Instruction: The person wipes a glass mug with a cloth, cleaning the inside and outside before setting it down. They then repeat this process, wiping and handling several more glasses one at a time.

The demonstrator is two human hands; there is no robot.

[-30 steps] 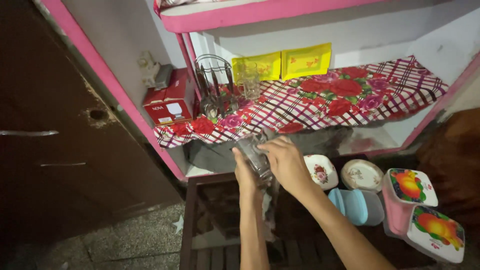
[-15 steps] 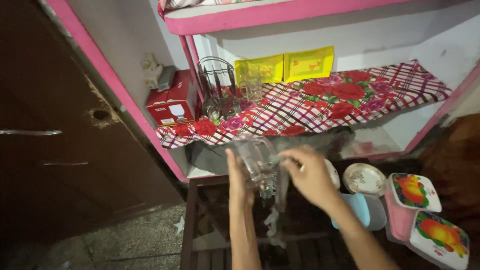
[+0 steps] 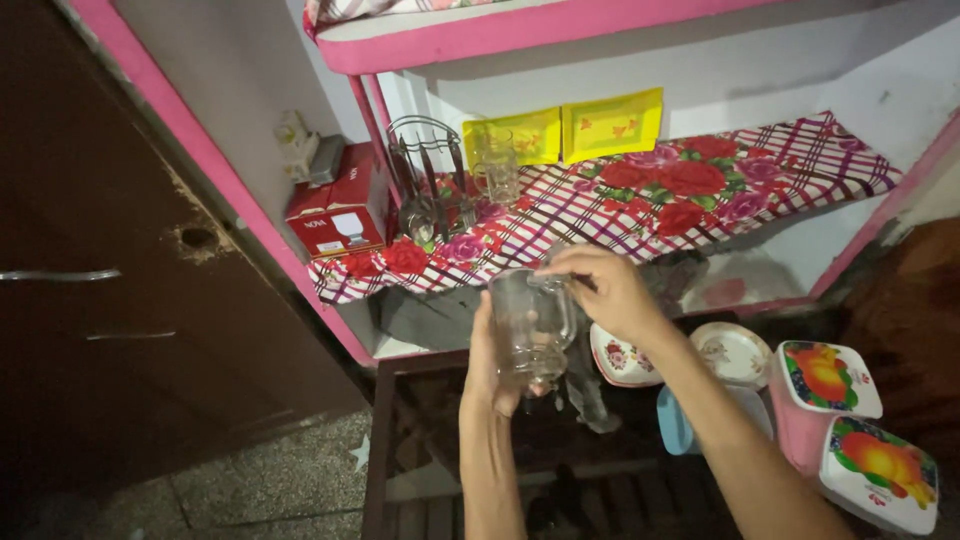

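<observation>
My left hand grips a clear glass mug from below and behind, holding it upright in front of the shelf. My right hand rests on the mug's rim and handle at the top right, fingers curled over it. A thin grey cloth hangs down below the mug, between my two forearms. Another clear glass mug stands on the shelf's floral cloth beside a wire holder.
A red carton sits at the shelf's left end; two yellow trays lean against the back wall. Below are floral plates, a blue tub and fruit-printed lidded boxes on a dark table. A brown door stands left.
The mug has turned from tilted to upright and risen a little. My right hand moved from beside the cloth up onto the mug's rim and handle.
</observation>
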